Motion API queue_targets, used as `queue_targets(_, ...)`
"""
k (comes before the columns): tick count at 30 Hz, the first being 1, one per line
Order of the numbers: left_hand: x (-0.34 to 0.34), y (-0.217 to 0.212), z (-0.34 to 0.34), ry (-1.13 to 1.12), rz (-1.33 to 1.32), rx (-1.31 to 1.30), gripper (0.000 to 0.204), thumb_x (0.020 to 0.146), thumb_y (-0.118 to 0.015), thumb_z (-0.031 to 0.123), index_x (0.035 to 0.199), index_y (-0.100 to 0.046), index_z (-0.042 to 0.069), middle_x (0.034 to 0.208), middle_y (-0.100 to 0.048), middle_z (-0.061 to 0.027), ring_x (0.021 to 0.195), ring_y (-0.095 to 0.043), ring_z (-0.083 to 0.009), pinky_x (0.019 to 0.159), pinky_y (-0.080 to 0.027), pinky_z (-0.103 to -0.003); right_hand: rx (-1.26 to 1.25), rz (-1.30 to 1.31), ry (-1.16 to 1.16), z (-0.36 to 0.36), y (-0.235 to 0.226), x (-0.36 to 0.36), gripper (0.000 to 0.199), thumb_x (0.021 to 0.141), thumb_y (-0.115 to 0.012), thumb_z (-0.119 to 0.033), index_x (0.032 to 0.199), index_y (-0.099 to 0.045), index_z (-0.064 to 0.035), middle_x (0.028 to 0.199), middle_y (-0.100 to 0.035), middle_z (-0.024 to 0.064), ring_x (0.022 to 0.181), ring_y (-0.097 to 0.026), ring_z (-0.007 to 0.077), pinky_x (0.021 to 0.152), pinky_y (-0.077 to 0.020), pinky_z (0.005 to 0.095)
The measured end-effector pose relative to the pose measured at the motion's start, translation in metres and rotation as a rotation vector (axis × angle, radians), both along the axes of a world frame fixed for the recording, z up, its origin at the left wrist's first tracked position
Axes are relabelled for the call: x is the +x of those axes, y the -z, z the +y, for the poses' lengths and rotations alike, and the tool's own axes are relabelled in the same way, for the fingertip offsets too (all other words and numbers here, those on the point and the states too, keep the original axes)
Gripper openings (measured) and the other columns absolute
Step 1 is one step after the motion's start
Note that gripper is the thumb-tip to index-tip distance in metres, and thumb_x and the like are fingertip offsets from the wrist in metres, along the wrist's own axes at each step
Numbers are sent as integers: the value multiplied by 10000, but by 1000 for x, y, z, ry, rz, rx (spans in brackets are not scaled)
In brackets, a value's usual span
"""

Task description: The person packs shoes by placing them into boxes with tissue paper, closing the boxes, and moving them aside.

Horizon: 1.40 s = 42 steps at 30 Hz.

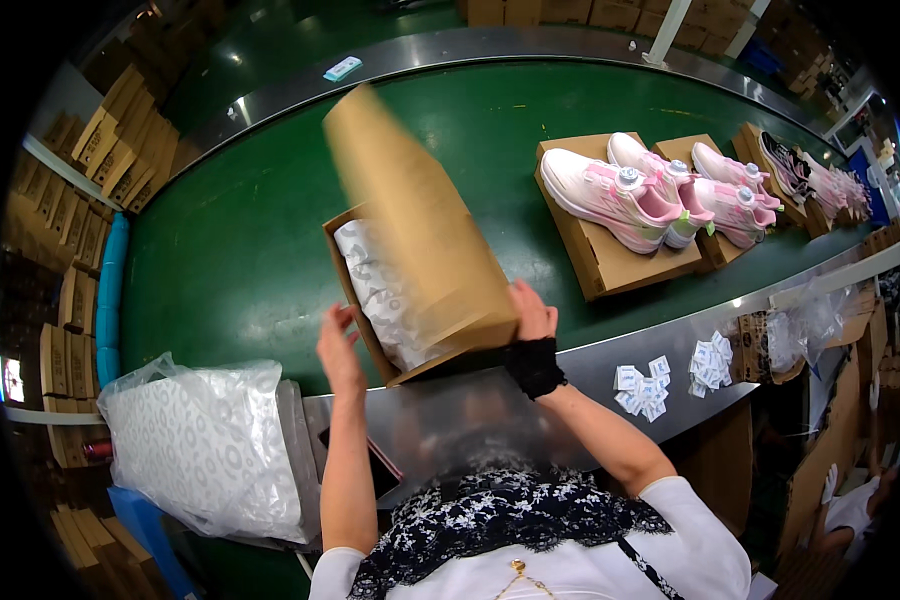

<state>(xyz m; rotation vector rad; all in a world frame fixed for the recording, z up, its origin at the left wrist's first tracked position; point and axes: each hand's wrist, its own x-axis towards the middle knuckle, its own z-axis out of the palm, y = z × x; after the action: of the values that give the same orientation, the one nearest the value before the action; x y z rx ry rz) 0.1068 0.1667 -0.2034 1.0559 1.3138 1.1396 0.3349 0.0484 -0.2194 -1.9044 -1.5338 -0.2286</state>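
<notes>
White short-sleeved top (698,530) — black, white-flowered, lace-edged apron (520,512) — gold pendant (518,566), black wristband (535,368).

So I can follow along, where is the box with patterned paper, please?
In the head view, the box is just left of centre on the green table, left of pink shoes, its near end between left hand and right hand.

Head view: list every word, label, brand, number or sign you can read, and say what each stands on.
None can be read reliably.
Stacked cartons at left: dark printing, too small.
Small white packets: blue marks, too small.
Light-blue pack: markings too small.
Patterned sheets in clear plastic: grey ring shapes, no legible words.
Box lid: motion-blurred, no lettering discernible.
</notes>
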Motion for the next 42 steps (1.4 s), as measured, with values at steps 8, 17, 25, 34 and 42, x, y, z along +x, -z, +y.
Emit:
queue_targets(8, -31, 55, -5, 256, 311, 116, 448, 859, -480, 311, 1147, -444, -31, 1148, -500, -139, 1027, -483, -215, 874, -369, -358, -162, -202, -285, 7, 11, -16, 463, 707, -472, 12, 1163, -460, -70, 1211, -411, 196, 1111, -386, 404, 763, -459, 402)
queue_targets(17, -24, -55, 1, 311, -573, -555, 538, 754, -486, 475, 1142, -475, 102, 1104, -514, -86, 996, -488, -228, 800, -405, -397, -89, -110, -391, 35, -120, 10, 529, 649, -507, -32, 1173, -444, -73, 1170, -455, 179, 921, -505, 341, 753, -453, 391)
queue_targets(25, -91, -93, -60, 107, -726, -352, 450, 798, -452, 407, 1104, -498, 80, 1034, -553, -84, 920, -539, -226, 763, -455, -388, -49, 31, -404, -17, -109, 46, 469, 676, -600, -42, 1125, -468, -46, 1153, -456, 168, 1009, -491, 323, 847, -415, 366)
queue_targets(34, -240, -134, -223, -757, -695, 100, 535, 749, -499, 384, 1170, -458, 56, 1134, -514, -124, 1049, -485, -290, 895, -369, -434, -169, -163, -98, -29, -47, 145, 411, 633, -671, -226, 1013, -554, -119, 1232, -375, 155, 1161, -333, 311, 913, -297, 484)
queue_targets(42, -304, -47, -257, -1011, -162, 16, 527, 767, -508, 349, 1201, -423, 63, 1166, -476, -107, 1058, -466, -272, 875, -372, -417, -366, -368, 209, 3, -87, 216, 517, 568, -695, -393, 1040, -551, -239, 1216, -386, 209, 1101, -383, 337, 856, -223, 603)
